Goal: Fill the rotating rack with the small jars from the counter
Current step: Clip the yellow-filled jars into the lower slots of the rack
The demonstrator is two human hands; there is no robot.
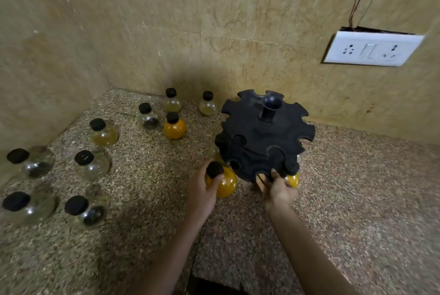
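A black two-tier rotating rack [264, 133] with notched slots stands on the speckled counter by the back wall. My left hand [202, 190] grips an orange-filled round jar [225, 184] with a black cap, held against the rack's lower tier at its front left. My right hand [277, 186] holds the lower tier's front edge, fingers on the rim. Another yellow jar [293, 179] hangs in a lower slot just right of that hand. Several small round black-capped jars stand loose to the left, among them an orange one [174, 128] and a clear one [91, 166].
The counter [357, 187] sits in a tiled corner, with walls at the left and the back. A white socket plate [372, 49] is on the back wall at the right. Jars spread over the counter's left half up to its front-left area.
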